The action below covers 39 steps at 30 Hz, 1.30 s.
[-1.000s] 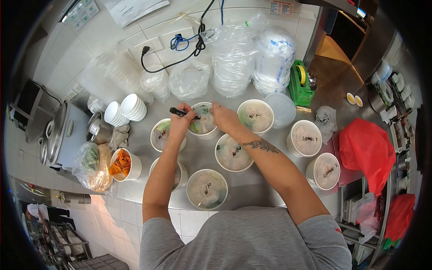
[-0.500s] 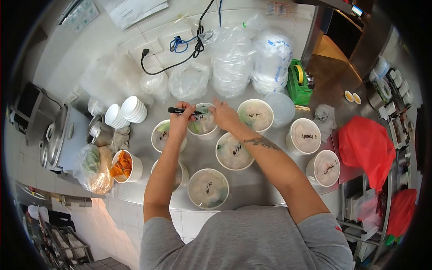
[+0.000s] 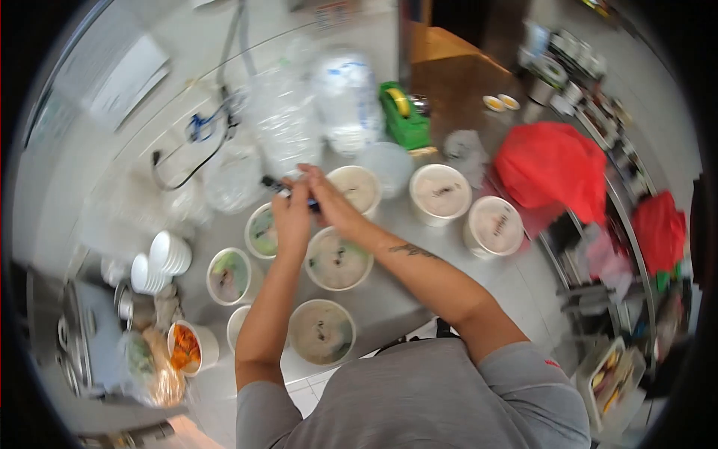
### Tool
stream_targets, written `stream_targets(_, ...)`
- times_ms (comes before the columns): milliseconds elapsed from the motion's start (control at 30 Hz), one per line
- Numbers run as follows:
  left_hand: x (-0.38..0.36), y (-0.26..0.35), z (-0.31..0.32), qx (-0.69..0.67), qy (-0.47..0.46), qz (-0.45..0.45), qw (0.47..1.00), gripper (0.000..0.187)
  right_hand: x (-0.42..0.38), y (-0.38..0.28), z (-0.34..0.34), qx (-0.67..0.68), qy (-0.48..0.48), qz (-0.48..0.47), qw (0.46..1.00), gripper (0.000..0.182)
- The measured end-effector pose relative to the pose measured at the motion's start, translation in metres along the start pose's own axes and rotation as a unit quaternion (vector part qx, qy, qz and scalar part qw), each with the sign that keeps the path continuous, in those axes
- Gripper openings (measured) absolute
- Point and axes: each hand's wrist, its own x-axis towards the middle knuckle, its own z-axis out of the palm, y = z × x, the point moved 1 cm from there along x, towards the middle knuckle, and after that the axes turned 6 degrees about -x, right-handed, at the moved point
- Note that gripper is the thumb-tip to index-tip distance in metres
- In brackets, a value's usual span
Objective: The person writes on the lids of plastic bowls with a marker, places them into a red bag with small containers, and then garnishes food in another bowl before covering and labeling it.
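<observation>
A black marker (image 3: 275,185) is held in my left hand (image 3: 293,206), its end sticking out to the left. My right hand (image 3: 320,194) meets the left one around the marker's other end, fingers closed; motion blurs the details. Both hands are over the steel counter, above the lidded white tubs. A lidded tub (image 3: 339,258) with dark writing stands just below my hands, and another tub (image 3: 355,191) is beside my right hand. Left of my left forearm are a tub with green contents (image 3: 263,230) and one more tub (image 3: 228,276).
Two marked tubs (image 3: 440,194) (image 3: 494,226) stand to the right, near a red bag (image 3: 552,165). A green tape dispenser (image 3: 404,116) and plastic-wrapped stacks (image 3: 346,101) are at the back. Stacked white cups (image 3: 170,253) and a tub of orange food (image 3: 185,347) are at the left.
The view has turned and shifted right. My hands have come together around the marker, away from the lid where they were apart.
</observation>
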Motion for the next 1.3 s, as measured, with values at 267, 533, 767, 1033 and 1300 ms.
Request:
stream_targets(267,-0.007,-0.019,0.028,0.089,-0.058,-0.027,0.994,0.037,-0.042,-0.01,-0.034,-0.168,0.093,0.018,0.981,0.054)
stream_targets(533,0.032,-0.031,0.016,0.572,0.105,0.153,0.799,0.04,-0.208,-0.159,-0.301,-0.652,0.406,-0.124,0.628,0.062)
stream_targets(767,-0.127,0.067,0.315,0.155,-0.35,0.487,0.785,0.022,-0.279,-0.132,-0.49,-0.587,0.449,0.092,0.667,0.045)
stream_targets(1033,-0.142,0.03,0.461,0.604,-0.408,0.3,0.616,0.03,-0.298,-0.205,-0.52,-0.269,0.502,-0.138,0.81,0.025)
stream_targets(1300,-0.105,0.041,0.383,0.568,-0.44,0.367,0.59,0.036,-0.316,-0.228,-0.503,-0.507,0.371,-0.013,0.778,0.032)
